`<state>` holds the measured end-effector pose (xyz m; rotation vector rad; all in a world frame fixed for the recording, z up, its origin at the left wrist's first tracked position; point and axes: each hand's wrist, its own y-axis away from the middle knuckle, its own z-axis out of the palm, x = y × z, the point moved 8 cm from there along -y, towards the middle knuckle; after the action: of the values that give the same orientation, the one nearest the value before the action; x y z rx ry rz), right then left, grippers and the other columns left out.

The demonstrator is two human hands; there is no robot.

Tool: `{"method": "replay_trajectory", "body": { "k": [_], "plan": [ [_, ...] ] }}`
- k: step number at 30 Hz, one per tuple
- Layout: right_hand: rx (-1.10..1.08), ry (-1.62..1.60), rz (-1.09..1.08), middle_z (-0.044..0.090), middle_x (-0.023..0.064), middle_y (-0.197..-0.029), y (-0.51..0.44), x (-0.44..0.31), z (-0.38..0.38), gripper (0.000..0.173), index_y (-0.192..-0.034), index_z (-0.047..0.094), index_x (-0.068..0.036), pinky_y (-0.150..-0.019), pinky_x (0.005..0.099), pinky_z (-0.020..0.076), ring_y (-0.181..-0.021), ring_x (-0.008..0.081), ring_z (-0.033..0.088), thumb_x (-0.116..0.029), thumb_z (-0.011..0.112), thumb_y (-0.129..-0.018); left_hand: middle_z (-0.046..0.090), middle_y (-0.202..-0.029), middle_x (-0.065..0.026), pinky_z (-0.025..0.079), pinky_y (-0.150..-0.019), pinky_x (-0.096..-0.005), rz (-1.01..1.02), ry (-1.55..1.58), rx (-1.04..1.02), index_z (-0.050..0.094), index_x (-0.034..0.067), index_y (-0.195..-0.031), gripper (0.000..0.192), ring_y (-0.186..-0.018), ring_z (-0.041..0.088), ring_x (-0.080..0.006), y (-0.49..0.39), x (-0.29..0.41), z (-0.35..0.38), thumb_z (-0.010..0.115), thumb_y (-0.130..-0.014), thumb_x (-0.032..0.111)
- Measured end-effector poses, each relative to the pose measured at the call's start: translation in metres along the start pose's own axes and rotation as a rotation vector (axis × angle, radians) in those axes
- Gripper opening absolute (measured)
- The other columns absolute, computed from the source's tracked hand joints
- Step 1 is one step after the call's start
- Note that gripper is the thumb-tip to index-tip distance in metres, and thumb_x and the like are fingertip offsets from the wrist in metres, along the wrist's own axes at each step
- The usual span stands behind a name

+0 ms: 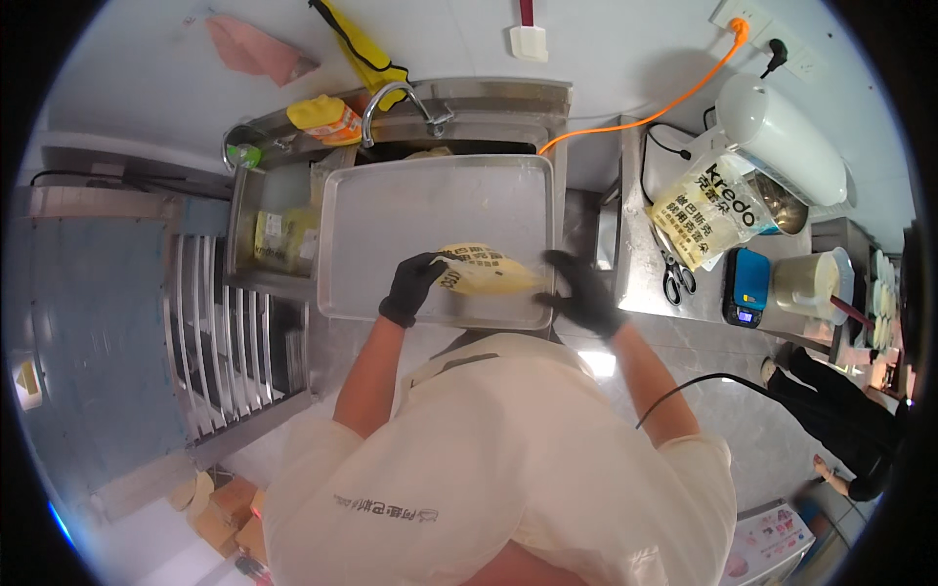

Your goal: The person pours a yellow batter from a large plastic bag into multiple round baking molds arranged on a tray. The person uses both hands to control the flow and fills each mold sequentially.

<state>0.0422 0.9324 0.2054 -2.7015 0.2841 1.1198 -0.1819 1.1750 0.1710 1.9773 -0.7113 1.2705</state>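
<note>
A yellowish plastic food bag [489, 277] with dark printed writing is held over a large metal sheet tray [432, 198]. My left hand [414, 287], in a black glove, grips the bag's left end. Just beyond its right end is my right hand [584, 297], also black-gloved and slightly blurred, with thumb and fingers spread and nothing between them. It overlaps the tray's right rim in view. The tray lies across the front of a stainless steel sink [498, 91]. What fills the bag cannot be made out clearly.
Another printed bag [707, 209], black-handled scissors [678, 278], a blue digital scale [747, 282] and a plastic measuring jug [806, 286] crowd the right-hand table. Behind them stands a white electric kettle [784, 146]. An orange cord [652, 121] crosses behind the tray. A person [835, 410] stands far right.
</note>
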Motion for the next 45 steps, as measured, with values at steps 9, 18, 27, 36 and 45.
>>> {"method": "replay_trajectory", "body": {
  "k": [9,18,27,36,45],
  "plan": [
    [-0.012,0.198,0.081,0.069,0.0108,-0.082,-0.088,-0.07,0.048,0.026,-0.089,0.07,-0.011,-0.064,0.0421,0.0531,-0.075,0.0333,0.067,-0.036,0.065,-0.092,0.062,-0.131,-0.0148,0.051,-0.093,-0.0324,0.402,-0.302,0.06,0.061,0.005,-0.131,0.05,-0.11,0.062,-0.0223,-0.008,0.048,-0.041,0.077,-0.085,0.016],
    [0.154,0.119,0.049,0.07,0.0127,-0.084,-0.093,-0.095,0.057,0.022,-0.089,0.073,-0.011,-0.067,0.0456,0.0523,-0.078,0.0338,0.068,-0.029,0.062,-0.092,0.038,-0.152,-0.0265,0.047,-0.101,-0.0478,0.48,-0.41,-0.206,0.019,0.003,-0.157,0.079,-0.129,0.05,-0.0451,0.038,0.124,0.018,0.058,-0.088,0.003],
    [0.072,0.301,0.22,0.07,0.0111,-0.082,-0.098,-0.11,0.076,0.013,-0.088,0.071,-0.016,-0.065,0.0454,0.0546,-0.076,0.0343,0.069,-0.025,0.062,-0.086,0.063,-0.115,-0.0258,0.051,-0.084,-0.0445,0.55,-0.488,-0.374,0.06,-0.002,-0.12,0.032,-0.099,0.063,-0.0408,-0.005,0.089,0.033,0.057,-0.088,0.002],
    [0.114,0.432,0.163,0.068,0.0122,-0.075,-0.083,-0.119,0.065,0.029,-0.082,0.069,-0.01,-0.062,0.0456,0.0549,-0.071,0.0338,0.068,-0.037,0.064,-0.09,0.07,-0.099,-0.0243,0.054,-0.079,-0.0448,0.679,-0.567,-0.38,0.07,0.0,-0.108,0.025,-0.091,0.069,-0.04,-0.01,0.082,0.02,0.057,-0.088,0.008],
    [0.097,0.277,0.185,0.068,0.0163,-0.07,-0.088,-0.109,0.077,0.026,-0.082,0.074,-0.008,-0.06,0.0456,0.0546,-0.067,0.038,0.069,-0.032,0.063,-0.086,0.067,-0.117,-0.022,0.055,-0.083,-0.0441,0.827,-0.514,-0.324,0.06,0.001,-0.124,0.033,-0.102,0.067,-0.0389,-0.002,0.085,0.022,0.053,-0.093,0.006]
  ]
}}
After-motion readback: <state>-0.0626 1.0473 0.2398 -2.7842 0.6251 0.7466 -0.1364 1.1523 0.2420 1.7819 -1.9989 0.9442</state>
